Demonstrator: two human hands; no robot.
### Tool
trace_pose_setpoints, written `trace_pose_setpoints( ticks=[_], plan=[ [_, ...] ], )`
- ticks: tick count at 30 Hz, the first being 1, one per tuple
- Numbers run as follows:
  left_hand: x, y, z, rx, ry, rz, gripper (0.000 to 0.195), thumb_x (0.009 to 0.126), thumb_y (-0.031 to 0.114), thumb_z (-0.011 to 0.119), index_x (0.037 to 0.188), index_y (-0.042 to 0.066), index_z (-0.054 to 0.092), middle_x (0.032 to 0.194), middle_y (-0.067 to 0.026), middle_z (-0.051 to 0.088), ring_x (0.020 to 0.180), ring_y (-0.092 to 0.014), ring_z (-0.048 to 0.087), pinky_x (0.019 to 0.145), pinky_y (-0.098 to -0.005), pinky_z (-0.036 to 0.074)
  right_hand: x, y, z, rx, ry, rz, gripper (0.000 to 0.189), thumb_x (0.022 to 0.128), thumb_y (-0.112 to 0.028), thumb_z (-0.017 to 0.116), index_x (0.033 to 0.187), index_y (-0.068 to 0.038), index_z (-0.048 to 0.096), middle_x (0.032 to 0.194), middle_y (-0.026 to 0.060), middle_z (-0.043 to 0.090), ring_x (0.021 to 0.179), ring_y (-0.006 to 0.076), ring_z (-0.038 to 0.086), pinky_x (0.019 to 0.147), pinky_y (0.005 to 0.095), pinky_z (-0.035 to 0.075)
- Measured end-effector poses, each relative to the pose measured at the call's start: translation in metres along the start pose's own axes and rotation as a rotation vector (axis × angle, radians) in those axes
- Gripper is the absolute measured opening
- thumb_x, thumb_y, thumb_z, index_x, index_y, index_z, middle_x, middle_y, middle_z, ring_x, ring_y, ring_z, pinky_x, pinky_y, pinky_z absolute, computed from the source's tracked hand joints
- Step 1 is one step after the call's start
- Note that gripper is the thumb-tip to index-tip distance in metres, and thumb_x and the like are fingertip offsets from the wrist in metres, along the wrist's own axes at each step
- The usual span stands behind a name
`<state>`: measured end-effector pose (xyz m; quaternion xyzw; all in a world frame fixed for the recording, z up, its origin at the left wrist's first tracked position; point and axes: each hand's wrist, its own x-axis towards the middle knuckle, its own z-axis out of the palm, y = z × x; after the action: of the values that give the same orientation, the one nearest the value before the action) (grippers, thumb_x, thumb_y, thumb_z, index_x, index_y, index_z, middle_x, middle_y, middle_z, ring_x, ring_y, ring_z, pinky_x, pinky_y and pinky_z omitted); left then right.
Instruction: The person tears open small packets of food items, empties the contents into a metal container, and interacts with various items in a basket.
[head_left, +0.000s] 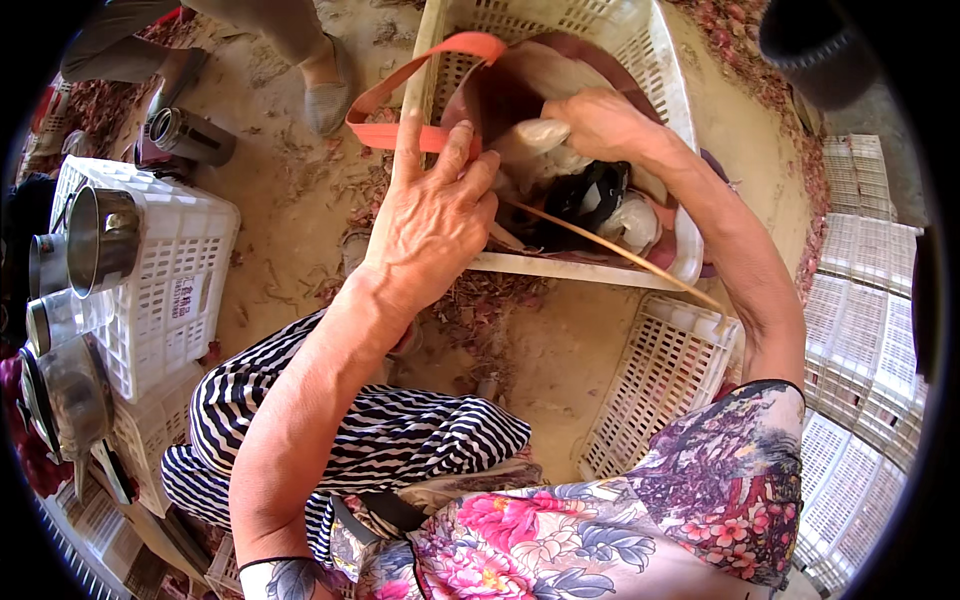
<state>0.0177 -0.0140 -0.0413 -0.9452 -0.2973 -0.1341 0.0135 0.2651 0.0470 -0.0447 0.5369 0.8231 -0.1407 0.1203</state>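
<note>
A dark red bag (637, 56) with an orange strap (375, 101) stands with its mouth spread inside a white plastic crate (682, 97). My left hand (442, 214) is at the bag's near-left rim, its fingers over the strap; the thumb is hidden. Inside the bag mouth, my right hand (607, 124) grips a bunched translucent plastic bag (536, 139), its fingertips partly out of sight. Below it lie a black plastic bag (589, 199) and another whitish plastic bundle (637, 223). A thin wooden stick (622, 251) slants from the bag over the crate's near rim.
To the left, a white crate (169, 270) carries a metal mug (105, 240) and a clear jar (64, 319). A dark flask (191, 136) lies behind it. Another person's shoe (328, 94) is at upper left. Stacked crates (855, 322) line the right; onion skins litter the dirt floor.
</note>
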Motion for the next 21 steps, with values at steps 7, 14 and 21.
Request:
trace_pose_setpoints(
  ticks=[7,14,21],
  plan=[
    [0.001,0.002,-0.003,-0.029,-0.200,-0.124,0.016,0.066,0.008,0.062,0.081,0.013,0.066,0.107,-0.0007,0.056,0.123,-0.029,0.037,0.106,-0.0576,0.015,-0.039,0.007,-0.060,0.303,0.282,0.084,0.021,0.079,-0.013,0.057,0.099,-0.007,0.061,0.086,0.0091,0.066,0.079,0.0212,0.062,0.073,0.0369,0.048],
    [-0.009,-0.004,0.009,-0.110,-0.110,-0.183,0.017,0.069,0.005,0.061,0.083,0.013,0.067,0.108,0.0006,0.059,0.123,-0.026,0.039,0.105,-0.0549,0.019,-0.098,-0.014,-0.123,0.960,0.356,0.013,0.032,0.080,-0.012,0.064,0.110,0.000,0.060,0.097,0.0051,0.065,0.085,0.0122,0.060,0.079,0.0259,0.046],
    [-0.022,-0.016,0.018,-0.319,0.122,-0.207,0.022,0.071,0.005,0.062,0.092,0.011,0.067,0.103,-0.0030,0.060,0.117,-0.023,0.043,0.102,-0.0530,0.024,-0.145,-0.040,-0.136,1.422,0.483,-0.107,0.030,0.082,-0.011,0.062,0.109,0.003,0.058,0.101,0.0103,0.064,0.089,0.0169,0.062,0.080,0.0274,0.049]
  ],
)
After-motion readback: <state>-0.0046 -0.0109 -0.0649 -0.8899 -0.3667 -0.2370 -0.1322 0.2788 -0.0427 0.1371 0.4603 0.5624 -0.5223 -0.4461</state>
